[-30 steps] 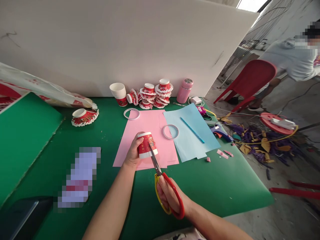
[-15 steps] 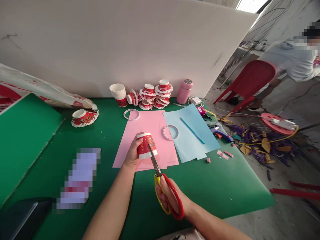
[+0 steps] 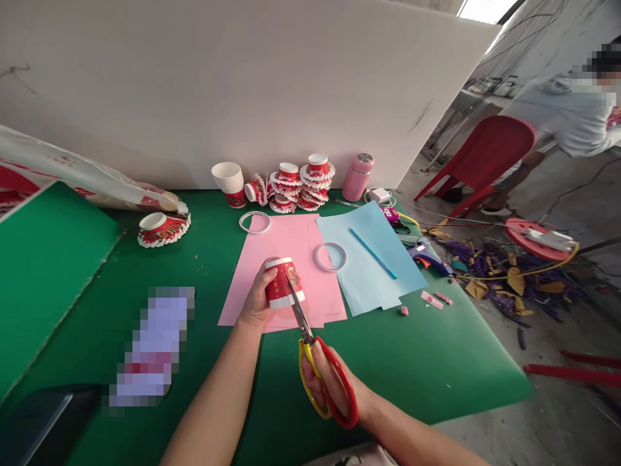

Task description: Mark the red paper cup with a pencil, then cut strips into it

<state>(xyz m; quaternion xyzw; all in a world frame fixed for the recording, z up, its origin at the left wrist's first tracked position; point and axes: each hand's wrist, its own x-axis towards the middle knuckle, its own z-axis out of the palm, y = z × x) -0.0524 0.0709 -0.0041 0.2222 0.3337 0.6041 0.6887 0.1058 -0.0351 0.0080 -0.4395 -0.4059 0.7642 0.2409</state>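
My left hand is wrapped round a red printed paper cup with white edges, held above the pink paper. In my right hand is a pair of scissors with one yellow and one red handle, my fingers through the loops. The scissor blades reach onto the cup's wall from its lower right edge. How far they have cut in I cannot tell. Fringed red-and-white cut cups are stacked at the back, near nested white cups. Another cut cup lies at the left.
On the green table lie tape rolls, blue paper, a blue pencil, a glue gun and a phone with a blurred screen. A pink flask stands behind. Someone sits at right on a red chair.
Almost nothing differs. The cup and both hands keep their places, with the scissor blades still on the cup; the view has shifted very slightly.
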